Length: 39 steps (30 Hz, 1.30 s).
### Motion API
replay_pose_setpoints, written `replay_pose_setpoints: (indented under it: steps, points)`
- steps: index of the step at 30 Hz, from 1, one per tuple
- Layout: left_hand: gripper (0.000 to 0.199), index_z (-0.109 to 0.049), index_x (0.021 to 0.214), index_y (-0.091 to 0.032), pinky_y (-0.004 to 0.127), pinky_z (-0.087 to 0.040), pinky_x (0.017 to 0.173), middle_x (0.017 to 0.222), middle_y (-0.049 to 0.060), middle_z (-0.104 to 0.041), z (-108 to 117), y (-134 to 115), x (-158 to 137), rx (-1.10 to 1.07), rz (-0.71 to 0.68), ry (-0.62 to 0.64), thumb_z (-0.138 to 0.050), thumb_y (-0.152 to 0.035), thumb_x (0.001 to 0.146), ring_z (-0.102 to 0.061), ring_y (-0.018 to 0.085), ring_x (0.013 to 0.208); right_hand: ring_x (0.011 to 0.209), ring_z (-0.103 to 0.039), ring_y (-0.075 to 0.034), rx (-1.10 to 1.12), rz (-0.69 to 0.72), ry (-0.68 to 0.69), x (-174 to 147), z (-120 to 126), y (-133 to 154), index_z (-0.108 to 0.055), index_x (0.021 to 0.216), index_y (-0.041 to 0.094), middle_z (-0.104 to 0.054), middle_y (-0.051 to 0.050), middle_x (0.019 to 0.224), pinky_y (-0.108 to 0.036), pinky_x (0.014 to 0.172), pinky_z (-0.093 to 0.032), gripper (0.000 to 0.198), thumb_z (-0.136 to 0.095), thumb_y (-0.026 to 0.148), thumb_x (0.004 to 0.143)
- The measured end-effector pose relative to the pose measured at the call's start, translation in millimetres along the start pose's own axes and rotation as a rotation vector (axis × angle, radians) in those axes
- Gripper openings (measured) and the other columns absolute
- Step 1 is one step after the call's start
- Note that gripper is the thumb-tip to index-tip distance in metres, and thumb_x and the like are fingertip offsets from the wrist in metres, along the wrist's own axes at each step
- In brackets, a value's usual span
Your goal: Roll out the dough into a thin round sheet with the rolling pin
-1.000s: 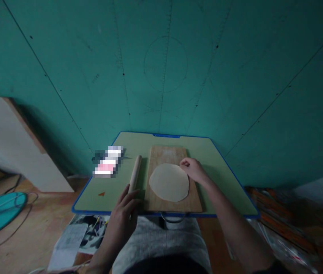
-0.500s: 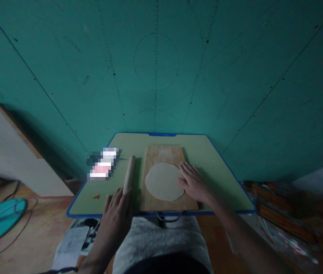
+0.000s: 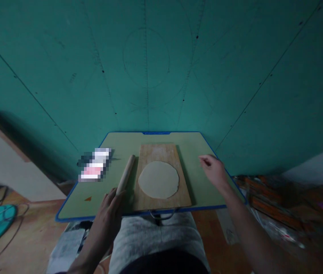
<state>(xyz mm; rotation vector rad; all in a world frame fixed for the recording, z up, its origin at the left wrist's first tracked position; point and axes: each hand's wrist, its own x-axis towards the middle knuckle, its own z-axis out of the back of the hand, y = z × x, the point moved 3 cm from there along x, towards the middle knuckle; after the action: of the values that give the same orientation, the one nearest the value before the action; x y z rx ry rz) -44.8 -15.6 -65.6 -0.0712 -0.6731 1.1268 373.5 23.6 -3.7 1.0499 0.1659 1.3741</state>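
A flat, round sheet of dough (image 3: 159, 180) lies on a wooden cutting board (image 3: 158, 151) in the middle of a small table. To its left is a rolling pin (image 3: 126, 173), resting at a slant on the tabletop. My left hand (image 3: 111, 205) is closed around the near end of the rolling pin, hiding that end. Over the table's right side, apart from the dough and board, my right hand (image 3: 213, 168) is raised with its fingers curled and pinched together; whatever may be between them cannot be made out.
The pale green table (image 3: 121, 142) has a blue rim and stands against a green wall (image 3: 161, 76). A blurred-out object (image 3: 95, 164) lies at its left, with a small brown scrap (image 3: 88, 199) nearer me. A metal handle (image 3: 163, 217) juts from the board's near end.
My right hand has left the dough's right edge, moved right and closed its fingers. My left hand stays on the rolling pin. The whole view has shifted slightly.
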Motion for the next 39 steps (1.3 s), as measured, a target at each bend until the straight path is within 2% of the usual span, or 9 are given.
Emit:
replay_pose_setpoints:
  steps: [2, 4, 10, 15, 19, 23, 29, 33, 39]
  points:
    - [0.04, -0.065, 0.125, -0.022, 0.045, -0.055, 0.102, 0.139, 0.013, -0.06, 4, -2, 0, -0.04, 0.034, 0.036, -0.038, -0.021, 0.095, -0.059, 0.03, 0.129, 0.052, -0.063, -0.017, 0.088, -0.12, -0.028, -2, 10, -4, -0.071, 0.094, 0.018, -0.067, -0.002, 0.065, -0.029, 0.052, -0.053, 0.037, -0.051, 0.049, 0.09]
    - [0.04, -0.065, 0.126, -0.021, 0.04, -0.057, 0.098, 0.14, 0.013, -0.06, 9, -4, 1, -0.077, 0.063, 0.056, -0.039, -0.023, 0.095, -0.063, 0.028, 0.124, 0.047, -0.06, -0.015, 0.141, -0.185, -0.041, -6, 14, -6, -0.07, 0.097, 0.018, -0.066, -0.001, 0.063, -0.026, 0.046, -0.049, 0.04, -0.051, 0.052, 0.089]
    - [0.031, -0.068, 0.113, -0.018, 0.035, -0.06, 0.09, 0.128, 0.015, -0.068, 27, -19, 8, -0.14, 0.061, -0.069, -0.045, -0.029, 0.094, -0.071, 0.028, 0.111, 0.064, -0.07, -0.019, 0.123, -0.136, 0.057, -15, 9, -9, -0.071, 0.097, 0.019, -0.073, -0.006, 0.074, -0.031, 0.062, -0.056, 0.03, -0.05, 0.038, 0.087]
    - [0.034, -0.065, 0.123, -0.019, 0.037, -0.061, 0.089, 0.135, 0.015, -0.065, 33, -52, 20, -0.141, -0.03, -0.001, -0.043, -0.027, 0.098, -0.069, 0.028, 0.116, 0.086, -0.073, -0.021, 0.13, -0.03, 0.079, -19, -3, 8, -0.071, 0.094, 0.021, -0.077, -0.008, 0.092, -0.035, 0.078, -0.057, 0.023, -0.05, 0.025, 0.085]
    - [0.036, -0.065, 0.126, -0.018, 0.04, -0.058, 0.097, 0.149, 0.016, -0.053, 18, -77, 26, -0.159, -0.079, 0.079, -0.039, -0.022, 0.1, -0.062, 0.03, 0.127, 0.096, -0.07, -0.021, 0.154, 0.118, 0.143, -22, -32, 48, -0.07, 0.099, 0.021, -0.075, -0.008, 0.1, -0.036, 0.087, -0.055, 0.025, -0.048, 0.018, 0.088]
    - [0.039, -0.064, 0.127, -0.017, 0.04, -0.056, 0.101, 0.154, 0.017, -0.047, -3, -93, 27, -0.164, -0.106, 0.083, -0.04, -0.013, 0.098, -0.058, 0.029, 0.131, 0.118, -0.063, -0.021, 0.19, 0.274, 0.269, -24, -80, 108, -0.069, 0.11, 0.02, -0.07, -0.01, 0.12, -0.037, 0.103, -0.048, 0.028, -0.049, 0.014, 0.091]
    - [0.034, -0.067, 0.121, -0.022, 0.034, -0.058, 0.099, 0.135, 0.011, -0.065, -7, -108, 21, -0.234, -0.228, 0.039, -0.046, -0.013, 0.096, -0.062, 0.025, 0.127, 0.123, -0.059, -0.018, 0.087, 0.317, 0.538, -12, -154, 176, -0.067, 0.116, 0.016, -0.069, -0.01, 0.126, -0.037, 0.109, -0.041, 0.024, -0.052, 0.018, 0.098]
    - [0.035, -0.062, 0.127, -0.022, 0.036, -0.057, 0.1, 0.14, 0.012, -0.061, -3, -110, 16, -0.243, -0.305, 0.037, -0.051, -0.015, 0.095, -0.057, 0.027, 0.133, 0.117, -0.061, -0.025, -0.177, 0.34, 0.515, -10, -171, 188, -0.071, 0.103, 0.022, -0.073, -0.007, 0.115, -0.057, 0.116, -0.024, 0.03, -0.047, 0.039, 0.103]
    - [0.038, -0.063, 0.125, -0.02, 0.043, -0.051, 0.109, 0.132, 0.011, -0.066, -2, -134, 20, -0.331, -0.443, 0.112, -0.049, -0.006, 0.092, -0.05, 0.027, 0.139, 0.141, -0.041, -0.03, -0.377, 0.46, 0.554, -15, -158, 161, -0.069, 0.116, 0.013, -0.061, -0.017, 0.139, -0.051, 0.122, -0.02, 0.039, -0.051, 0.043, 0.1]
